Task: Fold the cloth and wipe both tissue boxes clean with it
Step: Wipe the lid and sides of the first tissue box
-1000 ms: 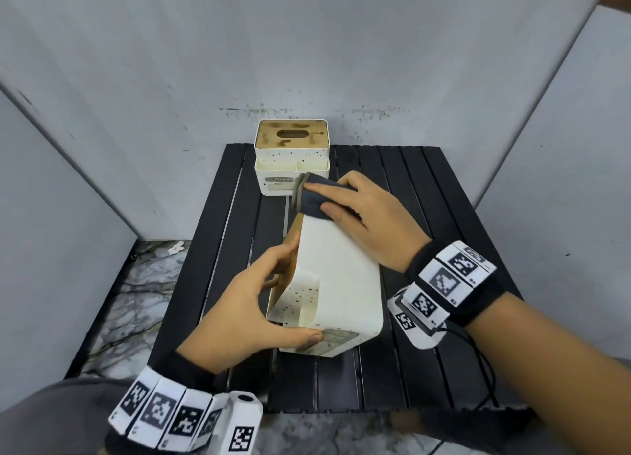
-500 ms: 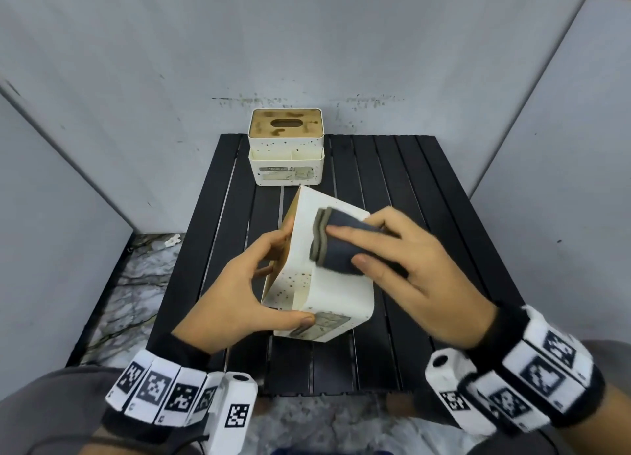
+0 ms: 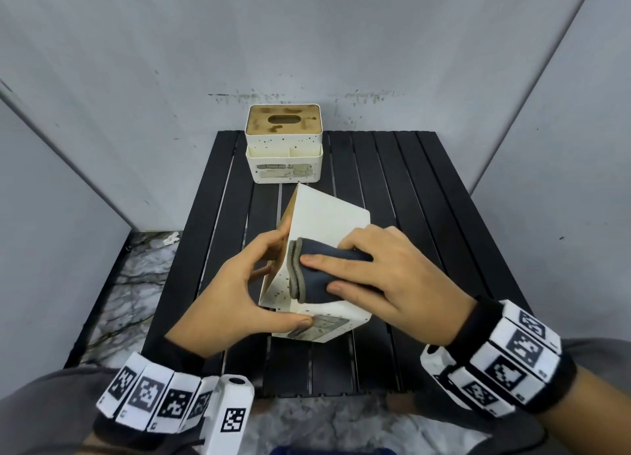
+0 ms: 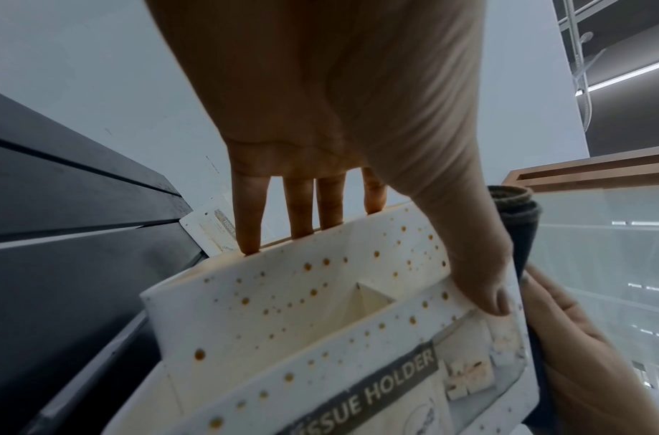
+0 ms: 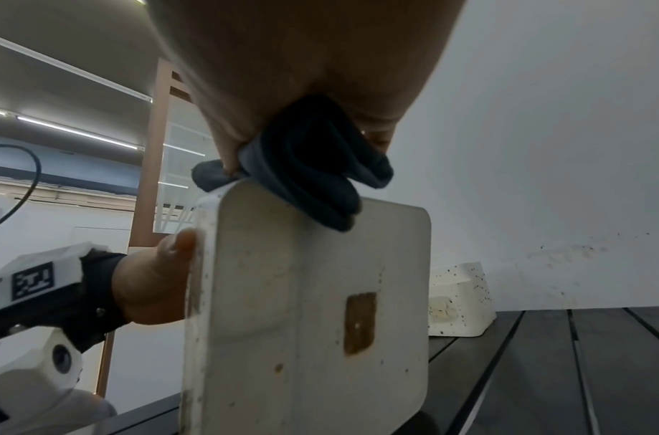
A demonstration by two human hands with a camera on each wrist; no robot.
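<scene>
The near tissue box, white with brown speckles, lies tipped on its side on the black slatted table. My left hand grips its near end, thumb on the labelled front and fingers over the far edge. My right hand holds the folded dark cloth pressed onto the box's upper face. In the right wrist view the cloth bunches under the palm on the box's top corner. The second tissue box, with a stained wooden lid, stands upright at the table's back edge.
Grey walls close in behind and on both sides of the table. A marble floor shows left of the table and below its front edge. The second box is a short way behind the one I hold.
My right hand has slid the cloth from the far end of the box's upper face toward me, to its near end. My left hand keeps its grip.
</scene>
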